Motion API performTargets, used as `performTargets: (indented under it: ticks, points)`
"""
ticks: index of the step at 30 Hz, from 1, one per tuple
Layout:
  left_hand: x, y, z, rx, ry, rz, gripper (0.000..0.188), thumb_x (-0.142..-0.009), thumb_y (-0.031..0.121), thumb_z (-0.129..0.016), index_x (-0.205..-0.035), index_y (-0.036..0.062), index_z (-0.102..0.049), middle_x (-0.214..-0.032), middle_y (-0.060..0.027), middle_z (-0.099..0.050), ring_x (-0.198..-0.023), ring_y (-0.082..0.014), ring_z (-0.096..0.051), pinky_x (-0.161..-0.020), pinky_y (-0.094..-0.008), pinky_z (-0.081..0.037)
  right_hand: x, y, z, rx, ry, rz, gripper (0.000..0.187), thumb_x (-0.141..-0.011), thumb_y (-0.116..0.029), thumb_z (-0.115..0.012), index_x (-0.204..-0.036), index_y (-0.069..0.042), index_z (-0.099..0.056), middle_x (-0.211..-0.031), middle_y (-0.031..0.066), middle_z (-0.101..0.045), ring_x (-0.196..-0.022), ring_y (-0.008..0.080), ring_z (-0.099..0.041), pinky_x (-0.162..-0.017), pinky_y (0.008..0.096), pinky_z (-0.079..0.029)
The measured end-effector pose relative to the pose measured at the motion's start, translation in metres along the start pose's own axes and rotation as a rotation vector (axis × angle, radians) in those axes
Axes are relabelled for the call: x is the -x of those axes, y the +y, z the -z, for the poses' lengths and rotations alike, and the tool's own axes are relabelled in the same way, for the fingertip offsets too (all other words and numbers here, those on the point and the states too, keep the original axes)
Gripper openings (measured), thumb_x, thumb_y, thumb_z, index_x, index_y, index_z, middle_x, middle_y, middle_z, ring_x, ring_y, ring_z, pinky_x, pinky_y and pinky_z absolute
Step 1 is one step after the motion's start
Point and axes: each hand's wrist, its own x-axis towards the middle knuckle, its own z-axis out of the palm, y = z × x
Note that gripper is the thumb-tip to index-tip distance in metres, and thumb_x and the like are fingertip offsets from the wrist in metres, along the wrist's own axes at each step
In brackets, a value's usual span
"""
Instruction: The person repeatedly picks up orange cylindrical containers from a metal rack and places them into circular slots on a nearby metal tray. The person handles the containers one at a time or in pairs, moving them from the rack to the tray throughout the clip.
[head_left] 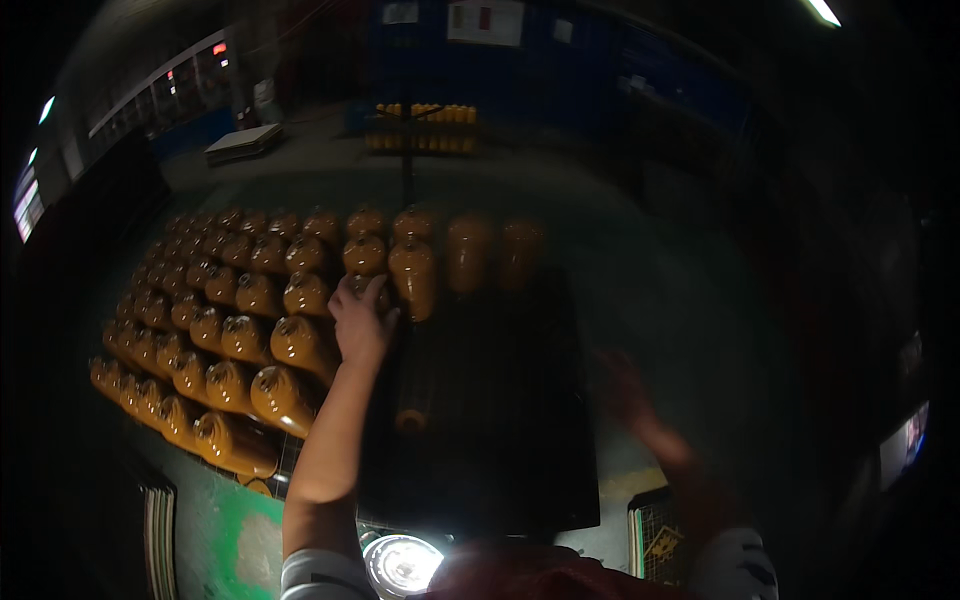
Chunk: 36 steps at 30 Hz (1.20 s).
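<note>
1. Left hand [362, 315]: reaches up to the inner side of the rows; fingers parted and curved over the top of one amber container [361, 286]; whether they pinch it cannot be told, as the hand hides most of it.
2. Right hand [622, 385]: blurred and in deep shade, beyond the right edge of the dark surface; finger state cannot be told.
3. Amber containers [258, 293]: glossy, round-shouldered, in close rows left of the left hand and behind it; those farthest right fade into blur; rear ones partly hidden by those in front.
4. Dark surface [480, 470]: flat, spanning between the two forearms; front and right edges legible, rear edge lost in gloom; its width gives the hands room sideways; a small orange ring [410, 420] shows on it, faint.
5. Bright round lamp [402, 563]: below the front edge; glare washes out detail.
6. Board stack [158, 530]: lower left; partly lost in shadow.
</note>
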Motion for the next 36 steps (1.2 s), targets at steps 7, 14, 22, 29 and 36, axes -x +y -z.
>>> performTargets:
  ticks: [7,14,22,29,36]
  points:
    - [-0.016,0.002,-0.003,-0.004,-0.007,-0.035,0.058,-0.075,0.023,-0.083,-0.128,0.0278,-0.061,-0.145,-0.0148,-0.04,-0.124,-0.0413,-0.045,-0.098,-0.0473,-0.05,-0.304,0.006,-0.072,0.134,-0.019,-0.201,0.062,-0.085,-0.042,-0.072,-0.142,-0.035,-0.051,-0.157,0.0248,-0.026,-0.137,0.0509,-0.033,-0.111,0.0544,-0.036]
    - [-0.008,0.011,-0.017,0.046,0.104,-0.118,0.052,-0.074,0.021,-0.083,-0.122,0.0264,-0.066,-0.141,-0.0143,-0.047,-0.121,-0.0392,-0.049,-0.1,-0.0445,-0.048,-0.311,0.026,-0.085,-0.055,0.031,-0.222,0.045,-0.084,-0.037,-0.073,-0.127,-0.033,-0.061,-0.146,0.019,-0.038,-0.13,0.0468,-0.039,-0.105,0.0539,-0.043]
    - [0.136,0.021,0.033,0.398,0.254,0.026,0.048,-0.074,0.016,-0.083,-0.12,0.0117,-0.069,-0.135,-0.0131,-0.053,-0.126,-0.0298,-0.05,-0.107,-0.0393,-0.042,-0.176,0.05,-0.064,-0.617,0.366,-0.083,0.042,-0.087,-0.019,-0.073,-0.128,-0.02,-0.063,-0.127,0.0114,-0.055,-0.117,0.0277,-0.052,-0.098,0.0383,-0.046]
    - [0.362,0.029,0.116,1.221,0.629,0.626,0.056,-0.098,0.041,-0.059,-0.144,0.0119,-0.046,-0.131,-0.0097,-0.058,-0.12,-0.0246,-0.059,-0.099,-0.0457,-0.051,-0.024,-0.074,-0.003,-1.838,-0.248,-0.557,0.044,-0.1,-0.034,-0.057,-0.141,-0.019,-0.049,-0.128,0.0074,-0.055,-0.12,0.0254,-0.058,-0.095,0.0562,-0.052]
    - [0.496,0.015,0.127,2.055,0.771,0.809,0.028,-0.096,0.032,-0.06,-0.113,0.01,-0.06,-0.107,-0.0072,-0.066,-0.09,-0.0223,-0.065,-0.08,-0.0393,-0.057,0.102,-0.231,-0.03,-2.257,-1.215,-0.7,0.046,-0.102,-0.043,-0.041,-0.13,-0.008,-0.051,-0.126,0.0182,-0.057,-0.108,0.0294,-0.064,-0.078,0.0468,-0.062]
